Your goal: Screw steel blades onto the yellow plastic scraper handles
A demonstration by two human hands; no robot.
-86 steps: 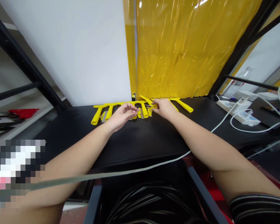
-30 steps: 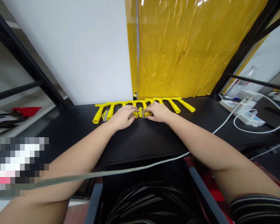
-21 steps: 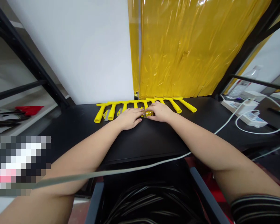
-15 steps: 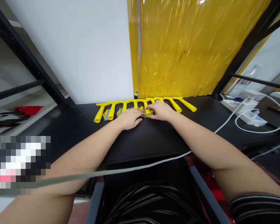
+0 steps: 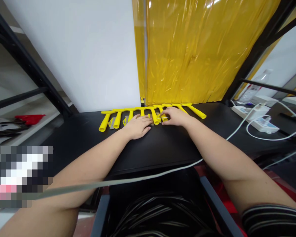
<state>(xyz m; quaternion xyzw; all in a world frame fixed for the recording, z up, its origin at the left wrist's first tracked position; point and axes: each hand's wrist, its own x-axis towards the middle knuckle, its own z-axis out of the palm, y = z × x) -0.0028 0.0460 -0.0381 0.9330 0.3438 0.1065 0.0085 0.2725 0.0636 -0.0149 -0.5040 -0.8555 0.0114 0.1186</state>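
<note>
A row of yellow T-shaped scraper handles [image 5: 117, 119] lies on the black table [image 5: 153, 146], crossbars toward the back. Small grey-and-yellow flat pieces [image 5: 111, 122] sit between some of them. My left hand [image 5: 137, 127] rests flat across the middle of the row, fingers stretched out to the right, covering parts of the handles. Close by on the right, my right hand [image 5: 175, 116] has thumb and fingers bent together on a thin shiny metal strip [image 5: 162, 117], seen edge-on over a handle. Its fingers partly hide the handles beneath.
A white panel [image 5: 88, 59] and a yellow plastic curtain [image 5: 189, 56] rise behind the row. At right are a power strip [image 5: 259, 121] with white cables and a clear bottle [image 5: 255, 87]. One cable [image 5: 148, 176] crosses in front of the table. Black frame posts [image 5: 32, 62] flank it.
My right hand has shifted slightly right along the row, with the thin metal strip moving with it. My left hand stays nearly in place over the middle handles.
</note>
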